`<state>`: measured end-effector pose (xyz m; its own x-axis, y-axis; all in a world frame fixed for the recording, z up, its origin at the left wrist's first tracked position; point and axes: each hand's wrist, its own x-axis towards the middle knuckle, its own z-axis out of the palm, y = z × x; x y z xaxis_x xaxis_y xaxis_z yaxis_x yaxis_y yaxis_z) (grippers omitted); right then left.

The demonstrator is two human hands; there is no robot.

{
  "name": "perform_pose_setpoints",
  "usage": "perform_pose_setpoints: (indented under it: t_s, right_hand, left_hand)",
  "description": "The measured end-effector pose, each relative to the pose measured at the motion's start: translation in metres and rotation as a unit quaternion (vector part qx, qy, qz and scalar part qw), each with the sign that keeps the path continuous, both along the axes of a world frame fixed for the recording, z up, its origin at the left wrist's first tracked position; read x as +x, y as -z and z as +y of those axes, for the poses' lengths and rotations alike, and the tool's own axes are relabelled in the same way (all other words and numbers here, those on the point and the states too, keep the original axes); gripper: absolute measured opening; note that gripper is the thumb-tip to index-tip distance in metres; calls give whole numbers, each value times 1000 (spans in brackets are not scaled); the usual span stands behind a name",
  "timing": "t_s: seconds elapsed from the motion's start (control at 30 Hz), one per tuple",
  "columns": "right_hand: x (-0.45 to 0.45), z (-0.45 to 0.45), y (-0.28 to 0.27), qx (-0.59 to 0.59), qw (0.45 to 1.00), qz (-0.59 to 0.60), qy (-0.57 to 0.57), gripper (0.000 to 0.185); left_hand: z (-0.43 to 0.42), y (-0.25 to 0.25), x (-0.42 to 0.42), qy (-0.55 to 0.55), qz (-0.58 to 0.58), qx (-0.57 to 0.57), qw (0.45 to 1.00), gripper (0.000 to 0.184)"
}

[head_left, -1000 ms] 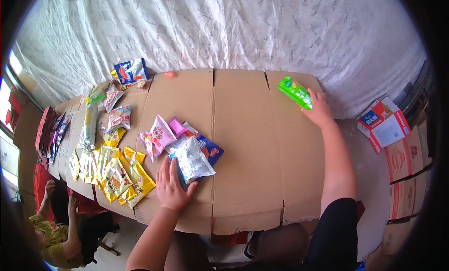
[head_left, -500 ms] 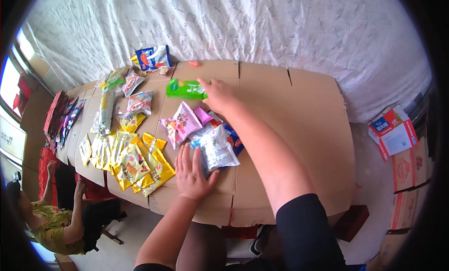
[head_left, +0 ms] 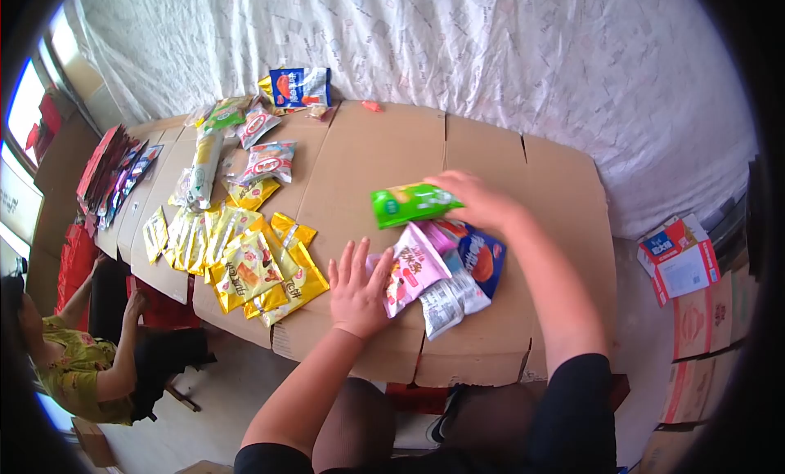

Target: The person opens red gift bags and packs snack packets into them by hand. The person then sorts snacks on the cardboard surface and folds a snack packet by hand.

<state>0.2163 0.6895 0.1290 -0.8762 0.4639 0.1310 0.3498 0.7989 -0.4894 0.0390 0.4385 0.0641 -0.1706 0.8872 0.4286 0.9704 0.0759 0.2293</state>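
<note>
Our right hand point(head_left: 478, 200) was clamped on the right end of one green packet point(head_left: 409, 206), and our left hand point(head_left: 358, 294), its fingers apart, rested at the left edge of one pink packet point(head_left: 417, 270). A second earlier, the green packet had been out at the right end of the table point(head_left: 384, 139); now we held it at the far side of the small pile point(head_left: 441, 282), so we judged it nearly joined to that group. Touching or not, we could not tell. The pile had also slid rightward, away from the yellow packets point(head_left: 253, 266). Besides the pink one, we counted in it one magenta packet point(head_left: 437, 233), partly covered, one silver packet point(head_left: 454, 302) and one blue packet point(head_left: 481, 261). We made out at least five yellow packets, too overlapped for a sure total. Farther out were two red-labelled packets point(head_left: 268, 162), one long packet point(head_left: 204, 167) and one seated person point(head_left: 78, 368).
</note>
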Motion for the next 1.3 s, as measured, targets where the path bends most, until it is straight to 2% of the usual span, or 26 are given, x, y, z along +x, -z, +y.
perform_pose_setpoints:
  t_s: [0.1,0.13,0.17,0.2,0.27,0.4,0.47,0.5,0.57,0.6,0.7,0.93,1.0,1.1,1.3]
  right_hand:
    - [51,4,1,17,992,48,111,77]
    - [65,7,7,15,981,33,190,82]
    - [76,9,12,13,964,18,267,87]
    - [84,3,15,13,964,17,263,87]
    - [97,-11,15,72,948,-164,262,95]
    - [90,-20,5,48,953,-167,249,97]
    - [73,-24,0,-74,944,-88,309,94]
    - [71,-20,10,-77,947,-89,300,94]
    - [71,-8,39,107,959,-5,263,89]
    - [67,-11,38,118,959,-12,257,85]
    - [59,-23,31,55,965,-24,254,84]
    - [63,-7,33,43,963,-22,265,82]
    - [57,8,42,55,966,78,240,78]
    - [27,30,34,72,960,125,239,73]
    - [-49,97,19,103,947,41,300,69]
  left_hand:
    - [2,-3,2,2,-25,24,999,51]
    - [1,-5,2,-4,-26,24,999,51]
    - [1,-9,1,-1,-38,19,999,58]
    - [0,-12,1,4,-51,13,999,67]
    - [1,-6,1,1,-38,20,999,88]
    - [1,-9,1,6,-59,18,998,85]
    - [2,-5,0,6,-60,29,998,85]
    - [1,-9,-1,8,-64,37,997,80]
    - [2,-6,-1,5,-73,53,996,75]
    - [2,-5,-3,6,-69,45,997,72]
    - [0,-7,-4,12,-88,43,995,76]
    - [0,-5,-6,25,-98,34,994,79]
    - [0,-5,-6,20,-90,19,996,78]
    - [1,-7,-7,23,-90,38,995,74]
    - [1,-13,-8,34,-93,37,994,72]
